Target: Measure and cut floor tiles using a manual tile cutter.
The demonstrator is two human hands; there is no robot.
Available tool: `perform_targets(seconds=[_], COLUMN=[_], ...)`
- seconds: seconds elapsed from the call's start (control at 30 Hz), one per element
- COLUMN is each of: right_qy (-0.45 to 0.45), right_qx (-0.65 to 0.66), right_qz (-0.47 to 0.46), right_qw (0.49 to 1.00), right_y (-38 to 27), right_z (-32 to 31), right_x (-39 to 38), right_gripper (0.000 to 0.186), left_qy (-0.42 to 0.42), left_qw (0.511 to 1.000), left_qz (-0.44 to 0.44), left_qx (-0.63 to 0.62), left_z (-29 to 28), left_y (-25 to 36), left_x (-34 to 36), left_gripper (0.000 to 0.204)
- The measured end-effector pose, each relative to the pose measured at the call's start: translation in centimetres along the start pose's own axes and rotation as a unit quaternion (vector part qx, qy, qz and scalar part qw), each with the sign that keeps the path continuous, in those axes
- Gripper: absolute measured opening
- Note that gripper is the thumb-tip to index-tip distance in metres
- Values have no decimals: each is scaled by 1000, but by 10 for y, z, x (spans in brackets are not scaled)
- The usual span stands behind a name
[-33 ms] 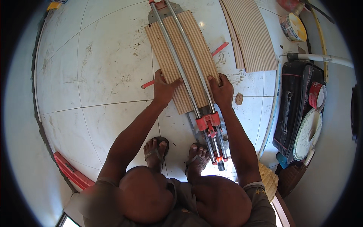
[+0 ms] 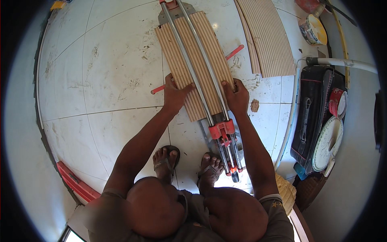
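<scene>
A ribbed tan tile point(image 2: 197, 68) lies lengthwise on a manual tile cutter, under its two chrome rails point(image 2: 183, 52). My left hand point(image 2: 175, 96) grips the tile's left edge, its thumb on the ribbed face and pointing toward the left rail. On the opposite edge, my right hand point(image 2: 237, 97) has its thumb on top, close to the right rail. The undersides of both grips are hidden. The cutter's red carriage point(image 2: 221, 129) sits at the near end, its handle point(image 2: 235, 174) reaching toward my right foot. A red support arm point(image 2: 235, 52) sticks out on the right, another point(image 2: 158, 89) beside my left hand.
More ribbed tiles point(image 2: 268, 38) lie at the far right. Along the right wall stand a bucket point(image 2: 312, 29), a black case point(image 2: 310, 113), a red tape roll point(image 2: 338, 103) and a round pale disc point(image 2: 328, 143). A red tool point(image 2: 77, 181) lies by the left wall.
</scene>
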State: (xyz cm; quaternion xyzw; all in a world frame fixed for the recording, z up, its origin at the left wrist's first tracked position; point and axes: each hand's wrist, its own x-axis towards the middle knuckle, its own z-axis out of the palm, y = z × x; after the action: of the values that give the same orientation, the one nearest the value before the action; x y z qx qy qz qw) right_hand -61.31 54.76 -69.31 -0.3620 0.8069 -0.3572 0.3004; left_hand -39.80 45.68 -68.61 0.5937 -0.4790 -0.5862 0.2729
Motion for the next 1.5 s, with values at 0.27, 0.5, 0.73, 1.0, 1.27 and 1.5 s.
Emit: perform_targets(seconds=[0.27, 0.5, 0.73, 1.0, 1.27, 1.5], right_qy=[-6, -69, -17, 132, -85, -79], right_qx=[21, 26, -16, -22, 16, 18], right_qz=[-15, 16, -12, -14, 228, 218], right_qw=[1000, 997, 1000, 991, 970, 973], right_y=[10, 4, 2, 42, 117, 107], right_z=[-3, -12, -17, -85, -161, -138], right_x=[6, 14, 12, -106, -316, -366], right_gripper=[50, 53, 51, 31, 39, 43], left_qy=[0, 5, -5, 12, 14, 22], left_qw=[1000, 1000, 999, 999, 999, 998], left_qz=[-5, -6, -11, -25, -11, -17], left_qx=[-26, -21, -40, -24, -26, -51], left_z=[4, 2, 8, 4, 5, 5], left_y=[-1, 0, -1, 0, -11, -14], left_x=[0, 1, 0, 0, 6, 3], left_gripper=[73, 73, 72, 73, 75, 75])
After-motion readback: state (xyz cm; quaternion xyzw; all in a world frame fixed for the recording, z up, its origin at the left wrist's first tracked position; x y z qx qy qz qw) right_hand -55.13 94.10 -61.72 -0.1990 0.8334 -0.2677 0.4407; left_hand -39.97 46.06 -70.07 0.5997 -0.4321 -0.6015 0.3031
